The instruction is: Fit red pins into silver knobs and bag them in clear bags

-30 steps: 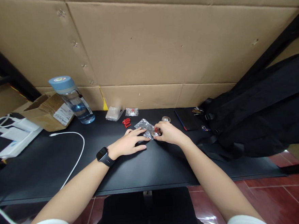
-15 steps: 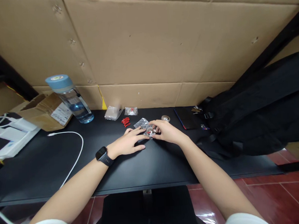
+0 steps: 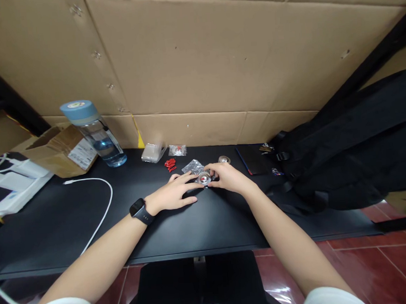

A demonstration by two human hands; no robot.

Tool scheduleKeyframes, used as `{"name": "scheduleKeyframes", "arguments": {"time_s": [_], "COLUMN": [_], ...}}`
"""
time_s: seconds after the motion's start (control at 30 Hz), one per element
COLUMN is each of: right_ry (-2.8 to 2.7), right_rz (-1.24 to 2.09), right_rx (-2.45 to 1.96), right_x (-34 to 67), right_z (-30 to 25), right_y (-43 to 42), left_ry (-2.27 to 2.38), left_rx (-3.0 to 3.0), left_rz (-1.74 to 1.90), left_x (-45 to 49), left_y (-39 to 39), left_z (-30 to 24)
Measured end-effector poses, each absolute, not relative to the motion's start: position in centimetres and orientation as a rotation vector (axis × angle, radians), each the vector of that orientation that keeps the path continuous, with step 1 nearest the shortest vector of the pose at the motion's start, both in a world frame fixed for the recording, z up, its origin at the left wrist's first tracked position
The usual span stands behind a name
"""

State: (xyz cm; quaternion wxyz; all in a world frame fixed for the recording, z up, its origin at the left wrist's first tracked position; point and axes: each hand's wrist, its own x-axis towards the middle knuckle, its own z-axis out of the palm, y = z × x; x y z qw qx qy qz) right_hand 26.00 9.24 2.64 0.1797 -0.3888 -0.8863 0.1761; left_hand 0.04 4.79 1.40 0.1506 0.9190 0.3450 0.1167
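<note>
A round silvery disc with a red piece at its middle lies low over the black tabletop. My right hand pinches its right edge between thumb and fingers. From the other side my left hand reaches in, fingers stretched out and spread, with the fingertips at the disc's left rim. Just behind the disc is a crumpled clear plastic bag. Small red pieces are heaped to the left of the bag. Another round silvery disc rests behind my right hand.
Along the back are a stack of clear plastic bags and a bagged disc. A water bottle, cardboard box, power strip and white cable occupy the left. A dark flat notebook-like item and black backpack are right.
Both hands stay almost in place around the disc. My right-hand fingers have shifted slightly at its rim, and the disc's silvery face with the red middle shows more plainly.
</note>
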Motion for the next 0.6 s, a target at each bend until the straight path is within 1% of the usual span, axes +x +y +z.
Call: {"name": "scheduleKeyframes", "arguments": {"time_s": [0.6], "right_ry": [-2.513], "right_rz": [0.452], "right_rx": [-1.147], "right_x": [25.58], "right_z": [2.24], "right_y": [8.95], "left_ry": [1.002], "left_rx": [2.584], "left_rz": [0.311], "left_x": [-0.17], "left_y": [5.03], "left_z": [1.56]}}
